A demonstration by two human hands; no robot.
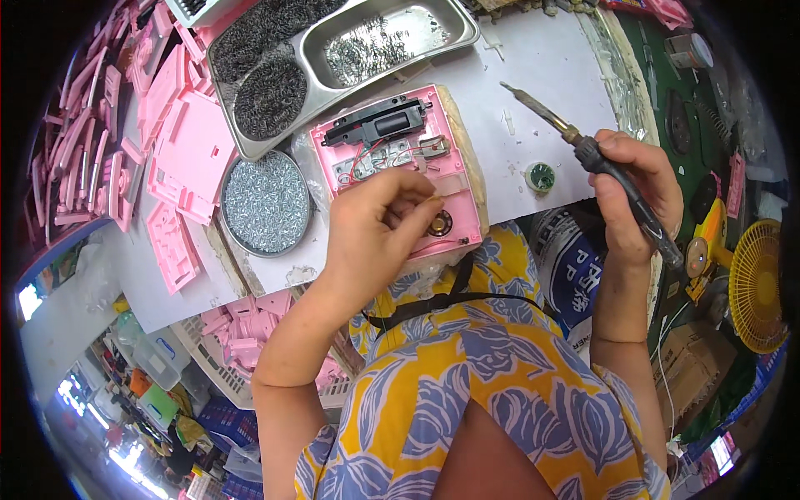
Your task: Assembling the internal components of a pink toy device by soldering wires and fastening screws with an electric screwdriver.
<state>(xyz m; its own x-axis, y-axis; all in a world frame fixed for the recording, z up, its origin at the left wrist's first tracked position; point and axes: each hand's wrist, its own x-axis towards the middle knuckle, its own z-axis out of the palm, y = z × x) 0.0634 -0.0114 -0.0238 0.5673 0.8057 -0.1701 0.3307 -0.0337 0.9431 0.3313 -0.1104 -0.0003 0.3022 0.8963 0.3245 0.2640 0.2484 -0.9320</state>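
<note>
A pink plastic casing [463, 197] lies in front of me with a black mechanism [388, 125], metal contact plates, thin red wires [360, 160] and a small round speaker [440, 222] in it. My left hand [377, 223] is over its near left part, thumb and fingers pinched together beside the speaker. Whatever sits between those fingertips is too small or hidden to make out. Raised to the right of the casing, my right hand [640, 193] grips a soldering iron [615, 173] by its black handle. The iron's metal tip points up and left, apart from the casing.
A metal tray [314, 104] at the back holds dark springs and small shiny parts. Left of the casing stands a round dish [310, 218] of screws. Pink shells [193, 142] are heaped at far left. A small jar [540, 177] sits right; a yellow fan [757, 286] stands beyond.
</note>
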